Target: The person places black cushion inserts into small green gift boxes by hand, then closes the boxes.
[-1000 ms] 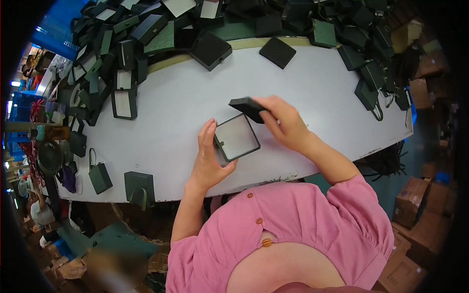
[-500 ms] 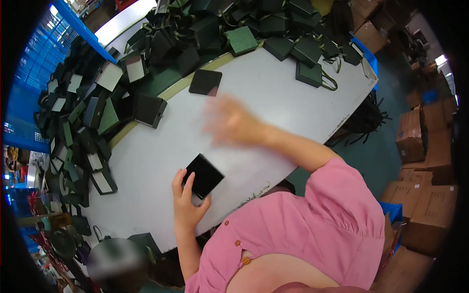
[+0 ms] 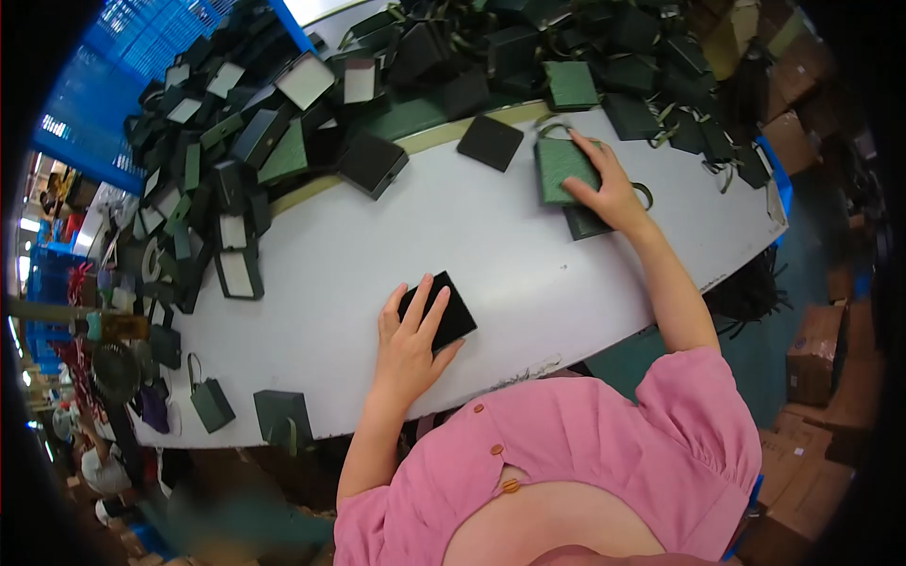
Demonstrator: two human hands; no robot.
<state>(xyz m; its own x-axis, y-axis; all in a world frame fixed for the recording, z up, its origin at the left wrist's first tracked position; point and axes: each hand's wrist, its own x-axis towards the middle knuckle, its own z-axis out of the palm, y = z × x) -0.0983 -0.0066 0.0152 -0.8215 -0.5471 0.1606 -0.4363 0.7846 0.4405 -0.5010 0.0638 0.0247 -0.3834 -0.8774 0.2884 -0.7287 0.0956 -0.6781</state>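
Observation:
My left hand [image 3: 412, 330] lies with its fingers over a black square box [image 3: 457, 319] near the table's front edge. Its thumb is at the box's lower edge. My right hand [image 3: 609, 184] is at the back right, gripping a green box [image 3: 559, 170] with a strap loop, thumb on its face and fingers at its far edge. Partly beneath that box lies another dark green box [image 3: 587, 224] with a loop. To the left, a flat black square piece [image 3: 491, 143] rests on the table.
Piles of dark green boxes [image 3: 514, 57] line the back and left of the white table [image 3: 349, 255]. Two strapped boxes [image 3: 212, 406] [image 3: 281, 415] sit at the front left edge. A blue crate [image 3: 90, 141] stands at upper left, cartons [image 3: 816, 354] at right.
My right hand has moved right and back and taken hold of a green box. My left hand now reaches further over the black box. The camera view has shifted.

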